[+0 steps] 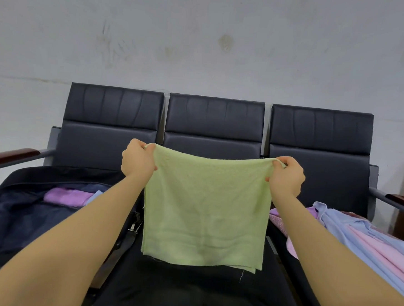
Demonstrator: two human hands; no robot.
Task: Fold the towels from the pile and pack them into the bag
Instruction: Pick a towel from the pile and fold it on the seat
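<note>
Hanging between two outstretched arms, the green towel [204,207] is held up over the middle seat of the black bench [214,120]. The left hand [138,159] pinches one top corner and the right hand [287,175] pinches the other, fingers curled round the cloth. It seems doubled, layered edges showing at the bottom. On the left seat lies the open dark bag [15,212], partly behind an arm, with a purple towel [68,196] inside. The pile [356,235] on the right runs out of frame.

Two bare forearms are seen, with no sleeves, and nothing is worn on the left hand [138,159] or right hand [287,175].
</note>
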